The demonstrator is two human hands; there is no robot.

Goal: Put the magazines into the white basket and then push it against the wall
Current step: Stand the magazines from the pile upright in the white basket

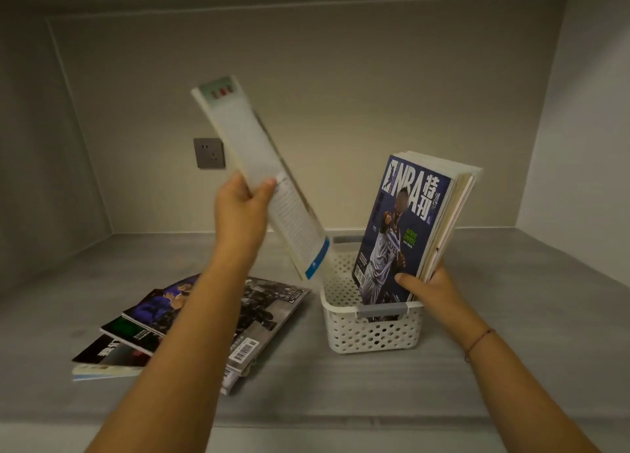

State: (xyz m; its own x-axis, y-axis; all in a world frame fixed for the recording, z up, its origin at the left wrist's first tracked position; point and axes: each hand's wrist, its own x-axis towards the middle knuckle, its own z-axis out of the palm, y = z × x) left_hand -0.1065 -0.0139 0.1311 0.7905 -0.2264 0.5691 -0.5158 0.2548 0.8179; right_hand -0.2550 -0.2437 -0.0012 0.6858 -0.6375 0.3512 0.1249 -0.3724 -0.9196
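**A:** How far along are you?

**B:** About halfway, I'd say. On the left, a loose pile of glossy dark-covered magazines (191, 326) lies flat on the grey counter (51, 316). There are four or so (hard to count, since my forearm covers part).

**A:** And your hands?

**B:** My left hand (242, 207) grips a pale, thin magazine (259, 176) by its edge. It is tilted, with its lower corner just over the left rim of the white perforated plastic basket (368, 336), and as far as I can judge it is not yet inside. Further right, a bundle of magazines with a blue basketball cover in front (402, 227) stands upright in the basket. My right hand (433, 289) pinches that bundle near its bottom to keep it standing.

**A:** What's left?

**B:** This one goes in, then the pile, then the push. The basket sits near the beige back wall (341, 94); whether it touches, I cannot tell.
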